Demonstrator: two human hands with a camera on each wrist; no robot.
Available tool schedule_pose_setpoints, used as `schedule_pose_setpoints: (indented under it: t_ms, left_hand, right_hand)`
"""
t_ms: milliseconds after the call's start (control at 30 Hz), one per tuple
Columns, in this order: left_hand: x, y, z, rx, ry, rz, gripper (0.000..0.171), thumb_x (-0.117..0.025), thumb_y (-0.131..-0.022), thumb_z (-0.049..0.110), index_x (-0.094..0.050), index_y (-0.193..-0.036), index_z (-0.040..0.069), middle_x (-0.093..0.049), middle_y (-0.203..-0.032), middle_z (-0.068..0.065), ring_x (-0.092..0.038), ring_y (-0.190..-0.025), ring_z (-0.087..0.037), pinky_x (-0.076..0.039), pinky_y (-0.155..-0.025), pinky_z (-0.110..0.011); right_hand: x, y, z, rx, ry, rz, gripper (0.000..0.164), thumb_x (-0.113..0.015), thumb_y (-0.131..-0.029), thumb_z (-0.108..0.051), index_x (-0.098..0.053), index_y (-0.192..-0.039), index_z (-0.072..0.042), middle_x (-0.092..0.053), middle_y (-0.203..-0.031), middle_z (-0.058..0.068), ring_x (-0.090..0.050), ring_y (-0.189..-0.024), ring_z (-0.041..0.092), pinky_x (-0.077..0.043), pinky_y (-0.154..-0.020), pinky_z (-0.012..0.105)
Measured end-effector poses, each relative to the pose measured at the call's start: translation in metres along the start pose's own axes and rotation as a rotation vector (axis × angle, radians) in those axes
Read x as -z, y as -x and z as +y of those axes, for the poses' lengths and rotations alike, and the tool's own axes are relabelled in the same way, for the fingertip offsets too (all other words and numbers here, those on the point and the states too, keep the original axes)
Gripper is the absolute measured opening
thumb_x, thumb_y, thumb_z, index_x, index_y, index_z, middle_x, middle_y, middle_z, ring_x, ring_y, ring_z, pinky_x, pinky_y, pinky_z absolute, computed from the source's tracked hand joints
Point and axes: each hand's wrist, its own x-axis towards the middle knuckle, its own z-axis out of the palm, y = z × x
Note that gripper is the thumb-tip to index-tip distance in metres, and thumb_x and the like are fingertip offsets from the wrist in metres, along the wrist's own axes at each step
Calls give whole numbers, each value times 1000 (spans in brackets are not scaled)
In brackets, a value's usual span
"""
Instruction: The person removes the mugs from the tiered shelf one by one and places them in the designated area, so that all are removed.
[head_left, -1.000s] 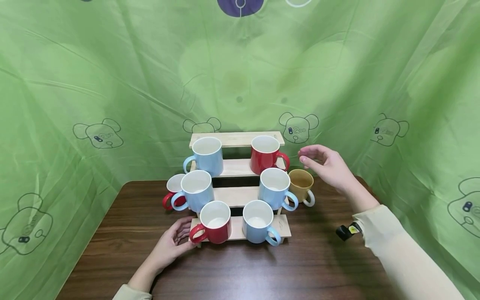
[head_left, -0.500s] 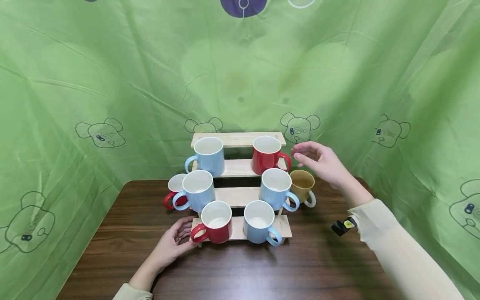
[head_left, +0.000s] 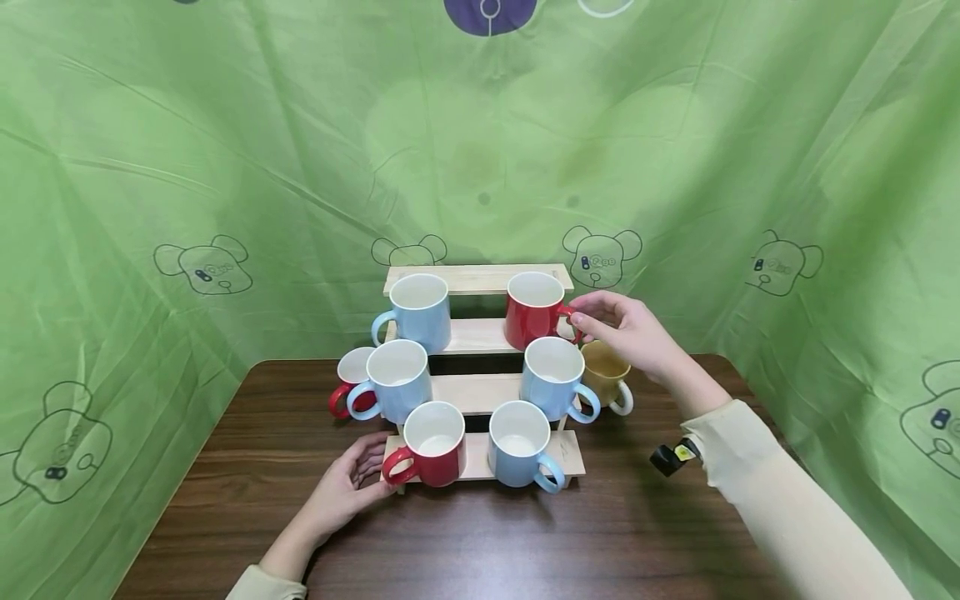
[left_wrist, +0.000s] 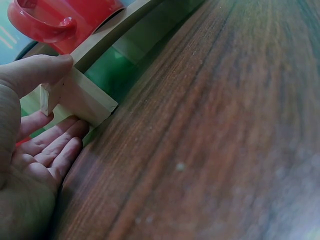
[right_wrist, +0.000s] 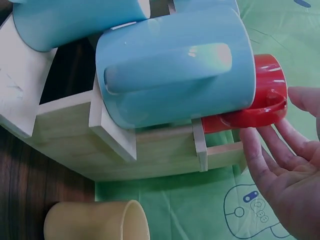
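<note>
Left hand [head_left: 341,496] grips the wooden stand [head_left: 477,337] at the left end of its lowest step; right hand [head_left: 628,331] is up at the upper red mug [head_left: 527,322], thumb and fingers about the handle [right_wrist: 262,112], and whether they pinch it firmly, I can't tell!

Head view: the upper red mug sits upright at the right end of the second step from the top, upper blue mug [head_left: 427,323] across from it on the left. One step down, two middle blue mugs [head_left: 405,402]; on the lowest, front red mug [head_left: 444,463] left, front blue mug [head_left: 512,467] right. Tan mug [head_left: 600,385] stands on the dark table [head_left: 487,546], just right of the stand; low red mug [head_left: 362,398] to the left, partly hidden.

Left wrist view: thumb [left_wrist: 42,70] up on the step's edge, fingers below by the side panel, front red mug just above.

Right wrist view: the digits straddle that handle, palm clear of the mug.
</note>
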Motion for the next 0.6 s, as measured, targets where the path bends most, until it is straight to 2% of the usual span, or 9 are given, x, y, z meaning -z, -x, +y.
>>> schedule_pose_setpoints:
  t_ms: [200, 367, 600]
  left_hand:
    - [0, -1, -1, -9, -1, -1, 69, -82, -94, -4, -47, -154, -7, -64, -141, -27, -68, -124, -11, -54, -106, -20]
    - [0, -1, -1, -12, 2, -1, 68, -82, -94, -4, -49, -153, -5, -65, -140, -26, -69, -124, -12, -54, -106, -20]
    - [0, 0, -2, -8, 4, 0, 68, -82, -94, -4, -49, -153, -4, -65, -140, -25, -69, -124, -13, -55, -105, -20]
  right_hand:
    - [-6, 0, -2, -19, 10, -1, 40, -71, -109, -28, -68, -133, 3, -74, -118, 22, -72, -104, 37, -61, -85, 26]
    - [-7, 1, -2, -33, 14, 3, 40, -70, -110, -29, -69, -133, 3, -75, -118, 22, -71, -107, 40, -60, -86, 25]
    - [-8, 0, 1, -23, -12, -18, 38, -67, -111, -24, -66, -134, 6, -73, -126, 24, -74, -103, 30, -62, -89, 26]
